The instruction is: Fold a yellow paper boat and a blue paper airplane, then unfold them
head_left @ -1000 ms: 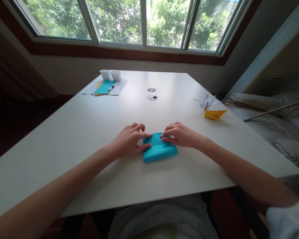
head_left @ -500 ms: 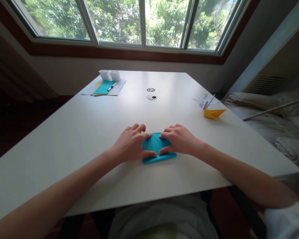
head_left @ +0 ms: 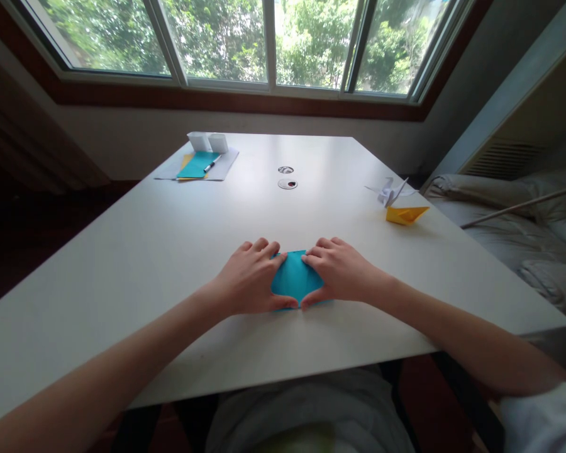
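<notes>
A folded teal paper (head_left: 294, 277) lies flat on the white table (head_left: 170, 251) in front of me. My left hand (head_left: 248, 280) presses on its left side, thumb on the near edge. My right hand (head_left: 342, 272) presses on its right side, its thumb meeting the left thumb at the near edge. Both hands lie flat with fingers spread over the paper, covering its two sides.
A yellow paper boat (head_left: 405, 214) and a white paper crane (head_left: 390, 190) sit at the right. At the far left lie sheets of paper (head_left: 195, 166), a pen (head_left: 211, 165) and two white paper boxes (head_left: 208, 142). Two round cable ports (head_left: 287, 183) mark the table's middle. A bed lies at the right.
My thumbs have slid toward me along the teal paper and met at its near edge. The raised near fold has been pressed flat under both hands.
</notes>
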Action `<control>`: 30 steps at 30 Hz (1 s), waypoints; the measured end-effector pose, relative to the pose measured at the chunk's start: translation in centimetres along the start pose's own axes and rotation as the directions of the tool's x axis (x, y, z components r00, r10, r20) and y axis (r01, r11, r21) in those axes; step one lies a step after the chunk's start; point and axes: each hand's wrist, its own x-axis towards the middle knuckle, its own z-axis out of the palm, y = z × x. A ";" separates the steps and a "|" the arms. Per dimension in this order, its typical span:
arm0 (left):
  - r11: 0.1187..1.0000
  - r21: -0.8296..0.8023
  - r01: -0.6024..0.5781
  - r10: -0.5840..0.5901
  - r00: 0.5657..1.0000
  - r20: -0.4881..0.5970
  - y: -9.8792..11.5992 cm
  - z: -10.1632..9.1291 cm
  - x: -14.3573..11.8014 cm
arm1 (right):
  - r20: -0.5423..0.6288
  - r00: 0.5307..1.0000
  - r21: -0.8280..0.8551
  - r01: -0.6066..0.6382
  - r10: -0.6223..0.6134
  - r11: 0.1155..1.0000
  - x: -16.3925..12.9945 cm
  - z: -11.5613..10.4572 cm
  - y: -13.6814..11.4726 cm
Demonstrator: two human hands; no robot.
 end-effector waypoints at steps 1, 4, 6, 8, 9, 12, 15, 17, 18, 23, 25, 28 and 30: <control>1.000 0.001 -0.001 0.001 1.000 0.002 0.0 0.0 0.0 | -0.001 1.000 0.000 -0.006 0.006 1.000 -0.1 0.1 -0.1; 1.000 -0.002 0.000 0.000 1.000 0.006 0.0 0.0 0.0 | 0.007 0.999 0.000 -0.032 0.032 1.000 -0.2 0.3 -0.1; 1.000 -0.009 0.005 -0.005 1.000 0.008 -0.1 0.0 0.0 | 0.029 0.999 0.008 -0.045 0.045 0.999 -0.3 0.2 0.0; 1.000 -0.017 0.008 -0.008 1.000 0.015 -0.1 0.0 0.1 | 0.062 0.997 0.035 -0.048 0.046 0.998 -0.3 0.1 0.2; 1.000 -0.021 0.007 -0.006 1.000 0.022 -0.2 0.0 0.1 | 0.079 0.996 0.053 -0.046 0.041 0.998 -0.3 0.0 0.3; 0.999 -0.033 -0.004 0.005 0.999 0.045 -0.4 -0.1 0.2 | 0.120 0.992 0.114 -0.043 0.030 0.993 -0.4 -0.2 0.8; 0.998 -0.064 -0.008 0.013 0.997 0.077 -0.9 -0.2 0.2 | 0.149 0.989 0.172 -0.050 0.025 0.984 -0.7 -0.1 1.5; 0.995 -0.098 -0.007 0.018 0.994 0.108 -1.3 -0.2 0.2 | 0.173 0.985 0.217 -0.057 0.019 0.975 -0.9 -0.1 2.0; 0.993 -0.114 -0.007 0.021 0.992 0.125 -1.5 -0.2 0.2 | 0.185 0.983 0.238 -0.062 0.017 0.969 -1.0 0.0 2.2; 0.985 -0.172 -0.005 0.039 0.980 0.197 -2.4 -0.3 0.0 | 0.239 0.971 0.305 -0.090 0.016 0.948 -1.5 0.2 3.3; 0.982 -0.187 -0.006 0.046 0.976 0.211 -2.6 -0.2 -0.1 | 0.255 0.967 0.321 -0.088 0.004 0.943 -1.7 0.3 3.7; 0.978 -0.207 -0.012 0.057 0.975 0.214 -3.0 0.1 -0.3 | 0.260 0.965 0.337 -0.073 -0.018 0.939 -2.1 0.3 4.1; 0.972 -0.235 -0.021 0.071 0.976 0.207 -3.3 0.1 -0.3 | 0.259 0.965 0.342 -0.065 -0.028 0.937 -2.2 0.3 4.4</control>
